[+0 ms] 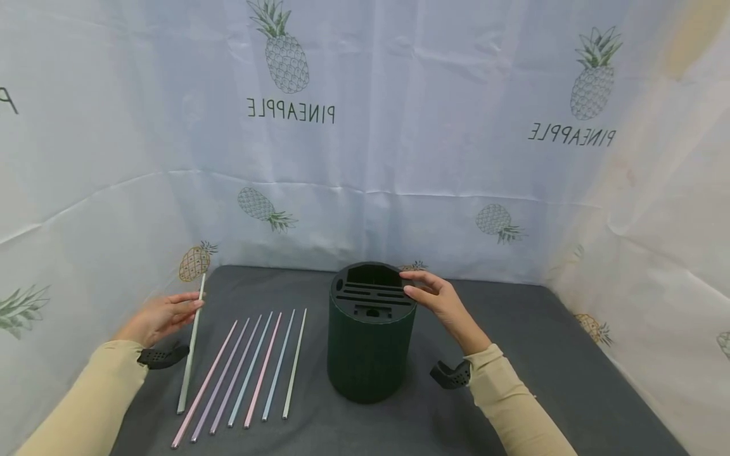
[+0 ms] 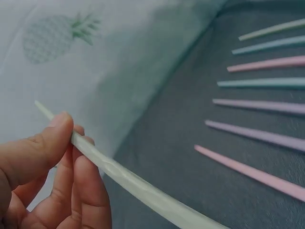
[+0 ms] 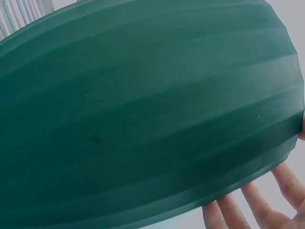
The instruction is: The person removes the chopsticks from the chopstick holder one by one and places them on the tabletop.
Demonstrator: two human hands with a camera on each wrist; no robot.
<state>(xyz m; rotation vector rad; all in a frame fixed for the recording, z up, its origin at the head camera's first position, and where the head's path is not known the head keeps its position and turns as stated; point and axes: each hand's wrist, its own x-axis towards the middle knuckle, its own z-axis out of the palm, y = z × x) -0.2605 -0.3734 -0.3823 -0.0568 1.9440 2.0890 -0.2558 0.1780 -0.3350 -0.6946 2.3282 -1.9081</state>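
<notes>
My left hand (image 1: 165, 316) pinches a pale green chopstick (image 1: 194, 348) near its thin end, thumb against fingers. The chopstick slants, with its thick end low by the cloth; in the left wrist view its shaft (image 2: 138, 186) runs to the lower right. Beside it lie several chopsticks (image 1: 265, 370) in pink, purple, blue and pale green, side by side with thin ends pointing away. My right hand (image 1: 436, 301) touches the rim of a dark green slotted utensil holder (image 1: 369, 361) with loosely bent fingers. The holder's ribbed side (image 3: 152, 114) fills most of the right wrist view.
A dark grey cloth (image 1: 513, 380) covers the table. White curtains (image 1: 399, 145) printed with pineapples hang behind it and at both sides. The holder's top has a large opening (image 1: 373, 274) at the back and narrow slots in front.
</notes>
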